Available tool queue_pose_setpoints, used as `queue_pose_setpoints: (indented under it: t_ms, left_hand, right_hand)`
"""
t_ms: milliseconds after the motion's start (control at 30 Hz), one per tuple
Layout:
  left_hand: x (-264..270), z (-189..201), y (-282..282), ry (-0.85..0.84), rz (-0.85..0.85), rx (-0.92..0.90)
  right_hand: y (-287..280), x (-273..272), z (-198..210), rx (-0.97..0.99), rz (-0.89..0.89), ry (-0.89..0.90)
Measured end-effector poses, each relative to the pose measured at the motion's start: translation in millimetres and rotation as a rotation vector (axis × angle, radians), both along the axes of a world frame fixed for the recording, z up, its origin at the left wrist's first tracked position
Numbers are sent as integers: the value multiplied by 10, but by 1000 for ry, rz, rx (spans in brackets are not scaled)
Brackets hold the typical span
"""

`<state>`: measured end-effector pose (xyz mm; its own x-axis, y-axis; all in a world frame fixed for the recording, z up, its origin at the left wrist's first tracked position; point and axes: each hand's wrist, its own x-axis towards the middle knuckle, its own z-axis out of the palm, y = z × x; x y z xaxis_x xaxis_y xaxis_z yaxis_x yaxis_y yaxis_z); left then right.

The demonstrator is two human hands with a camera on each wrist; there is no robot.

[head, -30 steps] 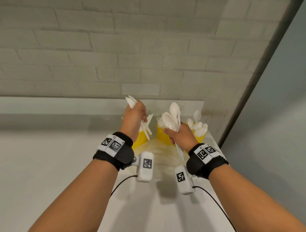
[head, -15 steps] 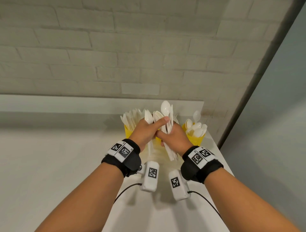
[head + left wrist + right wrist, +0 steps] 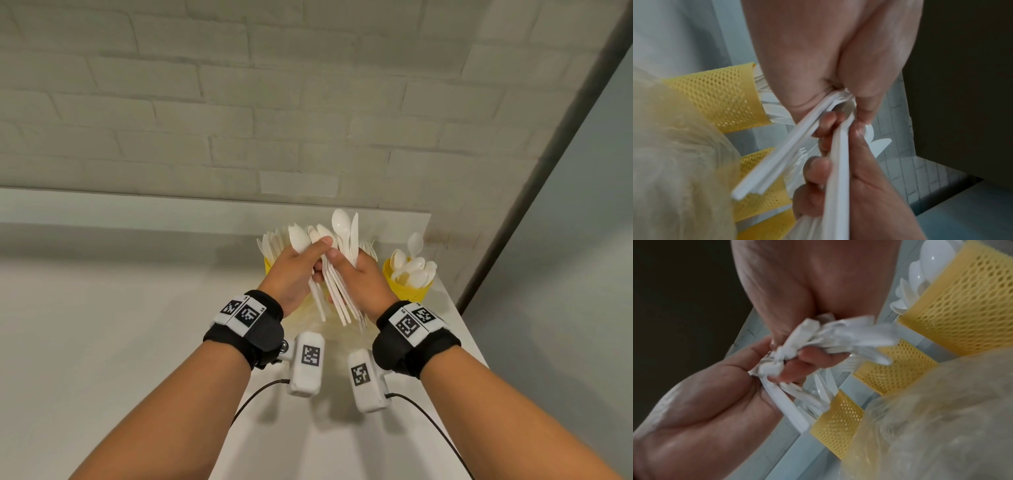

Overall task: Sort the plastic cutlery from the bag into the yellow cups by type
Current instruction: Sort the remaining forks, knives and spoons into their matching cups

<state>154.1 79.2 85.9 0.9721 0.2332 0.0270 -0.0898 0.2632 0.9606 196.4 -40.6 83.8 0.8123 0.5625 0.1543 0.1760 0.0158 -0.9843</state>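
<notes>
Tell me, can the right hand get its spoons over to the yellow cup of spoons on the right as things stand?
Probably yes. The cup of spoons stands just right of the right hand, with nothing between them, but that hand grips a mixed bundle of cutlery that the left hand also holds.

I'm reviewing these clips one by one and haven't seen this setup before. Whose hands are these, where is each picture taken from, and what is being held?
No robot here: a person works bare-handed. One camera sits on the head, looking down; one on each wrist looks along the hand from below.

On the white table stand yellow mesh cups; the right one holds spoons. A crumpled clear bag lies in front of them.

The right hand grips a bundle of white cutlery, heads up. The left hand pinches a few pieces from it, apparently to separate them.
</notes>
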Motion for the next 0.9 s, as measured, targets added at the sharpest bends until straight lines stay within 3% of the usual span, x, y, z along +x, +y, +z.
queue_pose_setpoints:
  t_ms: [167,433,700,900]
  left_hand:
    - [3,-25,63,-43,-51,-2]
    - [39,-101,73,-69,0,23]
    - [54,-96,85,-79,11,99]
    - [89,-49,111,-34,13,29]
  right_hand:
    - [6,21,-43,12,-30,-6]
    - [4,49,-99,28,-59,-43]
    - [-21,39,-33,-71,71,-88]
    - [-24,98,-26,-95,64,-124]
